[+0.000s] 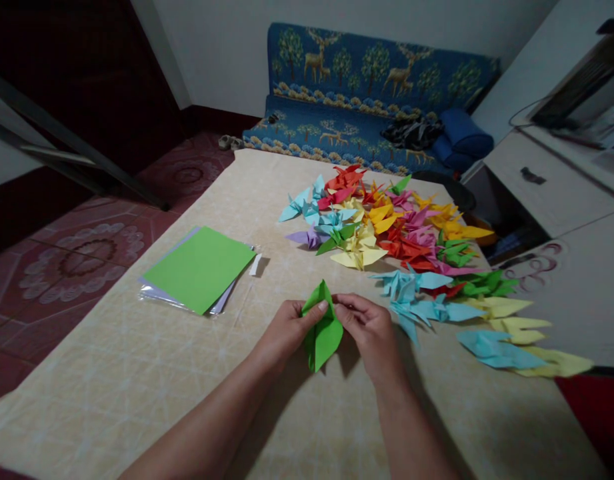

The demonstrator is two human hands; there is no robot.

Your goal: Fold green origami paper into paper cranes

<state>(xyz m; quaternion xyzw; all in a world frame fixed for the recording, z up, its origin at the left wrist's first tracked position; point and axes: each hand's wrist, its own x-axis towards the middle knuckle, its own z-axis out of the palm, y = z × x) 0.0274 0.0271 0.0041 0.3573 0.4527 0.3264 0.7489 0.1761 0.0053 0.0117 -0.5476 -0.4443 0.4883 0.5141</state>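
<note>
A green folded paper (323, 340) is held just above the near middle of the table, its pointed ends facing away from and toward me. My left hand (293, 325) grips its left side, thumb pressed on the upper face. On the other side, my right hand (364, 321) pinches the right edge between thumb and fingers. To the right and beyond lie many folded paper cranes (409, 247) in red, yellow, blue, pink, orange, green and purple. A stack of square paper with a green sheet (201, 267) on top rests to the left, over a clear plastic wrapper.
A patterned beige cloth covers the table (111, 373). Behind it stands a blue sofa (331, 73) with a deer pattern. A white cabinet (561, 180) is at the right, and a metal ladder-like frame (77, 133) leans at the left. A small white slip (255, 265) lies beside the stack.
</note>
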